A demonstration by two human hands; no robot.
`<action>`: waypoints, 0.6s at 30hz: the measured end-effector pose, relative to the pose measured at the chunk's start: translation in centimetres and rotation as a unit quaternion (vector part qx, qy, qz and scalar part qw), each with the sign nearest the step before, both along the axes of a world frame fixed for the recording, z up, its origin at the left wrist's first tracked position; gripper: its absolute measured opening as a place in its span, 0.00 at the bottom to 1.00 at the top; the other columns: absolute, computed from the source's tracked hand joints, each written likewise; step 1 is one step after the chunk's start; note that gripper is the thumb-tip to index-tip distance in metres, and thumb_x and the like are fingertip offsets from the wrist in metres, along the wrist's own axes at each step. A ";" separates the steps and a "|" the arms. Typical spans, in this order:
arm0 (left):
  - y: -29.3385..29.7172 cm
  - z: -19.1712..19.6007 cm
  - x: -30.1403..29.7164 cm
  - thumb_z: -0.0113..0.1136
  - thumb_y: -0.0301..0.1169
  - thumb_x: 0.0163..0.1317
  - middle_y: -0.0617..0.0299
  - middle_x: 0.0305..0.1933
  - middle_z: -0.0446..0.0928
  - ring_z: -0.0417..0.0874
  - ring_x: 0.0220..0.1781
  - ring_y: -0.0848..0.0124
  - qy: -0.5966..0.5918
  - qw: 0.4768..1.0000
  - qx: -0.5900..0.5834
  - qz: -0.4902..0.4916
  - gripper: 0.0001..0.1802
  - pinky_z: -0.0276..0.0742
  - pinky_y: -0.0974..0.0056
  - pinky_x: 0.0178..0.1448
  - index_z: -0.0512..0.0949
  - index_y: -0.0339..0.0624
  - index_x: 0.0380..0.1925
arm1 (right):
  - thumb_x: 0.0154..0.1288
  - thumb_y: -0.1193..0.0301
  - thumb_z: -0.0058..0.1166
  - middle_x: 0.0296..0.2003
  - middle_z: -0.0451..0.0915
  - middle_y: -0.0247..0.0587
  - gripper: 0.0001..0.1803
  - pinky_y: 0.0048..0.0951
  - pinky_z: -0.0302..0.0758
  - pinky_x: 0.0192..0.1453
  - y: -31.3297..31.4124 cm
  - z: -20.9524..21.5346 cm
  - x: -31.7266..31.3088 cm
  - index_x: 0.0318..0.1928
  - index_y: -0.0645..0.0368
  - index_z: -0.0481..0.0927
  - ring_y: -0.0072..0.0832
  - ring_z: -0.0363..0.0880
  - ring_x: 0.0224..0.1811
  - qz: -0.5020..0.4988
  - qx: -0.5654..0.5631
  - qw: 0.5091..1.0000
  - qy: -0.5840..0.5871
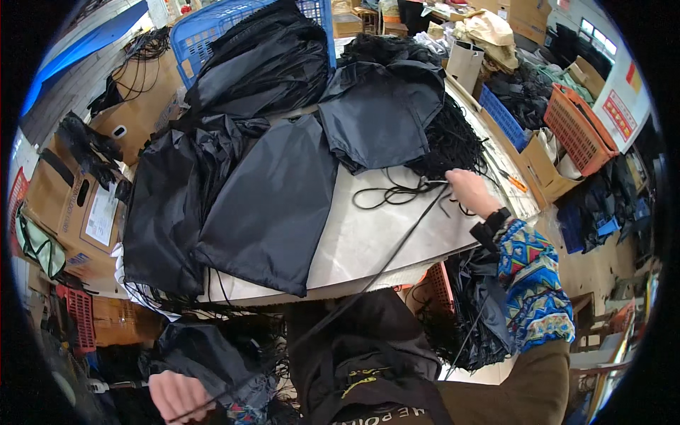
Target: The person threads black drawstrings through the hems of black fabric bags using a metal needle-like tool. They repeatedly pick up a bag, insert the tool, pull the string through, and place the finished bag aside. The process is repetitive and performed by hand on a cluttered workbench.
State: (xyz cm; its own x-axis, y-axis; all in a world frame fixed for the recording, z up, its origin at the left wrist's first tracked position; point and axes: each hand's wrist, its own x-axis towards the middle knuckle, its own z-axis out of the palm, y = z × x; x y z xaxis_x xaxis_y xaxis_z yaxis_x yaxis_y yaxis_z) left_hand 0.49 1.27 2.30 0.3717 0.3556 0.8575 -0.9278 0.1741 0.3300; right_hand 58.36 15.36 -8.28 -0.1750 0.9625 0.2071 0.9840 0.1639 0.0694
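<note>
A long black cord (380,273) stretches taut across the front of my body from the table down to the lower left. My right hand (472,193), over the table's right side, is closed in a pinch on its upper end, where a short thin shiny metal piece (433,182) sticks out from the fingers. Low on the left, my left hand (178,397) is closed in a fist around the other end. Loops of black cord (386,198) lie beside my right hand. Flat black fabric bags (273,205) lie on the white tabletop (361,237) to the left.
A blue plastic crate (191,42) stands behind piled black fabric (265,60). Bundled black cords (457,138) and an orange-handled tool (517,183) lie at the right. Cardboard boxes (78,212) flank the left. An orange basket (577,131) is at far right.
</note>
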 end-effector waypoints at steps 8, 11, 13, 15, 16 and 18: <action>-0.5 -1.8 5.4 0.54 0.19 0.51 0.61 0.15 0.69 0.65 0.13 0.78 0.435 0.707 -0.381 0.408 0.05 0.60 0.73 0.17 0.74 0.28 0.29 | 0.62 0.69 0.52 0.34 0.81 0.52 0.14 0.33 0.76 0.38 -2.4 9.8 -6.4 0.46 0.63 0.79 0.39 0.81 0.32 0.053 -0.226 0.948 0.217; 2.9 -0.1 12.3 0.59 0.25 0.61 0.67 0.23 0.74 0.68 0.21 0.84 0.601 0.717 -0.223 0.272 0.09 0.59 0.77 0.23 0.78 0.31 0.38 | 0.69 0.66 0.48 0.32 0.78 0.34 0.24 0.23 0.73 0.38 -5.7 11.9 -14.9 0.63 0.56 0.65 0.20 0.74 0.31 0.192 -0.354 0.797 0.450; 3.7 0.8 16.0 0.58 0.27 0.63 0.69 0.22 0.73 0.67 0.21 0.86 0.572 0.745 -0.239 0.248 0.08 0.58 0.78 0.23 0.78 0.33 0.39 | 0.69 0.58 0.48 0.28 0.76 0.34 0.23 0.24 0.72 0.32 -6.9 14.3 -19.4 0.58 0.58 0.67 0.18 0.72 0.28 0.300 -0.504 0.684 0.435; 4.4 1.3 16.6 0.56 0.29 0.64 0.69 0.20 0.72 0.65 0.20 0.86 0.567 0.745 -0.210 0.281 0.09 0.57 0.77 0.22 0.79 0.33 0.36 | 0.69 0.61 0.50 0.27 0.73 0.27 0.15 0.20 0.68 0.32 -7.0 14.5 -19.2 0.46 0.60 0.76 0.15 0.70 0.29 0.275 -0.461 0.722 0.438; 4.6 1.7 15.8 0.55 0.29 0.65 0.69 0.19 0.72 0.65 0.19 0.86 0.572 0.735 -0.199 0.305 0.10 0.57 0.77 0.22 0.79 0.32 0.34 | 0.68 0.61 0.51 0.26 0.73 0.26 0.14 0.19 0.68 0.31 -6.8 14.8 -17.6 0.40 0.60 0.78 0.14 0.70 0.29 0.277 -0.395 0.739 0.471; 4.2 0.5 12.4 0.54 0.26 0.61 0.67 0.17 0.72 0.65 0.16 0.83 0.587 0.691 -0.105 0.408 0.10 0.58 0.75 0.21 0.79 0.31 0.26 | 0.67 0.66 0.50 0.22 0.72 0.23 0.08 0.13 0.61 0.21 -4.9 15.9 -12.9 0.37 0.55 0.79 0.09 0.67 0.22 0.052 -0.286 0.783 0.550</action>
